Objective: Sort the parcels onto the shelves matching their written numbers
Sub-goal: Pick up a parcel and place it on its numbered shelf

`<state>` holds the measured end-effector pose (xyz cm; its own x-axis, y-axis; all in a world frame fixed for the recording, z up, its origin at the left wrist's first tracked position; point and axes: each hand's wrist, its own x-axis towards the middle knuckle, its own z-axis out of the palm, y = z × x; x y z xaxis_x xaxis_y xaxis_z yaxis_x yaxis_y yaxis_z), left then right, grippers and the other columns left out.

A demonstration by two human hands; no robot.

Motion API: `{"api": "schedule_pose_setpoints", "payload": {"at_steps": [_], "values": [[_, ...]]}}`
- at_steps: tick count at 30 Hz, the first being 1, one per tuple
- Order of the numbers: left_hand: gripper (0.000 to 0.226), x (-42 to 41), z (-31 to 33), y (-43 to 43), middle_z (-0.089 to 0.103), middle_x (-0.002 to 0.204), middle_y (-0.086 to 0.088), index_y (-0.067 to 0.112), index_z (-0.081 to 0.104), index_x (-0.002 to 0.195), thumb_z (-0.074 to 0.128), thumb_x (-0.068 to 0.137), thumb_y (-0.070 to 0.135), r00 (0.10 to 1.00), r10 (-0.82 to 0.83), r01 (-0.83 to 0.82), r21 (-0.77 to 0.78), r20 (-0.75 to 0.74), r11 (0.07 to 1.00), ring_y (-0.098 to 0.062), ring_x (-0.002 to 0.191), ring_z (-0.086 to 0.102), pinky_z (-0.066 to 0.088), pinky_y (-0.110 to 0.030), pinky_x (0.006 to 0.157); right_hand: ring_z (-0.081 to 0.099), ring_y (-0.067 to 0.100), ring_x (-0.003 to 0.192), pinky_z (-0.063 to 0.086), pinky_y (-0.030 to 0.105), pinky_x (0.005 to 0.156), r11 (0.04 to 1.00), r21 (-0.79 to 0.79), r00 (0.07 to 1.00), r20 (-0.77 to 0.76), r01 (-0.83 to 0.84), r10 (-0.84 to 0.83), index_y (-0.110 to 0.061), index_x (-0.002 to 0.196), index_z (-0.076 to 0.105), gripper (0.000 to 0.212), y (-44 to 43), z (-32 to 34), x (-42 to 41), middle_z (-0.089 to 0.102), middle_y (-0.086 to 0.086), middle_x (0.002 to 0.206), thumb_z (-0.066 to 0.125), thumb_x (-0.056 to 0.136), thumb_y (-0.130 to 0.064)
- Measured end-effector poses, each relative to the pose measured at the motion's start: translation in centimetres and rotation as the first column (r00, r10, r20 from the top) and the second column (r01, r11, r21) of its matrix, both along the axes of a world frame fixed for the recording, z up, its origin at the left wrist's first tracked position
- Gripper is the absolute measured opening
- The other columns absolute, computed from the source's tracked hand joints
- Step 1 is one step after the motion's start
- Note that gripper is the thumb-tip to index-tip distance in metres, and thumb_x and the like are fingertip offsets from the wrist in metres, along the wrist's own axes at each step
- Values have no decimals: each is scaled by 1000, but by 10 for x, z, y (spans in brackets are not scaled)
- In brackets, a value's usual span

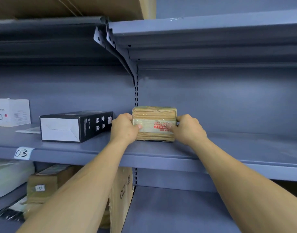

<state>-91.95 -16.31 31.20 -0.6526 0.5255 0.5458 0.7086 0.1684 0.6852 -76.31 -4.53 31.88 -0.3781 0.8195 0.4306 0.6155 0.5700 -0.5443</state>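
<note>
Both hands hold a taped brown parcel [154, 123] on the middle shelf [228, 153], just right of the upright at the far wall. The left hand [124, 127] grips its left end, thumb across the near face; the right hand [189, 129] grips the right end, fingertips on the red-printed tape. The parcel's underside seems to rest on the shelf, so the step in hand looks like setting it down. A tag reading 03 [22, 153] sits on the shelf's near edge to the left; no number is visible on the parcel itself, so the match cannot be checked. The long axis runs left to right, along the shelf, with the taped face toward the person and its print upside down. A black box [77, 126] lies just to the left, near the left hand. Next, likely: let go with both hands and draw back without knocking that box.
</note>
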Motion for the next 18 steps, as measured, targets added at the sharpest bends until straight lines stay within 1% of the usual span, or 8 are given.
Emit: {"api": "schedule_pose_setpoints", "payload": {"at_steps": [4, 6, 8, 10, 12, 14, 16, 18], "values": [[8, 1, 1, -5, 68, 80, 2, 22, 66, 91, 73, 87, 19, 997, -63, 63, -7, 37, 998, -20, 86, 63, 41, -25, 71, 60, 31, 97, 49, 38, 78, 1000, -21, 1000, 16, 0, 0, -20, 112, 61, 27, -7, 2, 1, 64, 4, 108, 58, 95, -41], [17, 3, 1, -10, 73, 96, 0, 22, 69, 101, 73, 86, 16, 993, -95, 96, -20, 67, 995, -21, 95, 66, 47, -27, 79, 60, 30, 97, 49, 37, 79, 998, -60, 1000, 28, -10, 11, -17, 107, 59, 28, -11, 3, 3, 63, 4, 106, 56, 96, -43], [17, 4, -1, -14, 69, 98, 1, 23, 57, 85, 73, 86, 16, 993, -91, 95, -60, 74, 994, -22, 97, 63, 48, -30, 83, 59, 30, 95, 47, 36, 76, 997, -78, 999, 49, -13, 17, -16, 96, 54, 29, -15, 2, 7, 61, 4, 100, 56, 97, -45], [38, 7, -4, -20, 56, 86, 5, 25, 38, 72, 73, 86, 17, 994, -78, 86, -97, 83, 992, -21, 91, 54, 43, -28, 78, 56, 28, 87, 43, 34, 70, 998, -65, 997, 72, -10, 15, -17, 83, 46, 33, -21, 0, 12, 55, 1, 89, 55, 98, -45], [39, 12, -7, -27, 49, 86, 8, 30, 38, 75, 72, 88, 16, 996, -68, 73, -99, 60, 992, -20, 93, 49, 37, -25, 79, 52, 24, 75, 38, 32, 61, 999, -48, 997, 80, -14, 17, -18, 76, 42, 37, -27, -1, 18, 51, 0, 81, 55, 98, -45], [15, 16, -11, -33, 62, 102, 0, 17, 62, 101, 70, 89, 14, 998, -66, 68, -94, 19, 993, -25, 103, 57, 36, -23, 80, 48, 22, 68, 34, 32, 55, 999, -45, 996, 87, -22, 26, -19, 74, 41, 38, -35, -3, 23, 49, 0, 77, 58, 97, -43], [36, 23, -14, -42, 66, 121, -4, 9, 63, 125, 69, 90, 15, 997, -67, 65, -93, -23, 994, -23, 114, 60, 38, -21, 81, 50, 23, 69, 37, 32, 55, 999, -40, 993, 113, -32, 37, -18, 77, 46, 34, -43, -5, 28, 52, 1, 78, 60, 96, -42], [45, 29, -18, -49, 62, 133, -1, 13, 60, 134, 67, 90, 21, 994, -76, 67, -114, -73, 991, -18, 122, 58, 40, -20, 87, 57, 25, 78, 46, 33, 63, 999, -35, 989, 139, -40, 44, -14, 91, 56, 30, -53, -8, 33, 61, 4, 89, 60, 96, -43]]}}
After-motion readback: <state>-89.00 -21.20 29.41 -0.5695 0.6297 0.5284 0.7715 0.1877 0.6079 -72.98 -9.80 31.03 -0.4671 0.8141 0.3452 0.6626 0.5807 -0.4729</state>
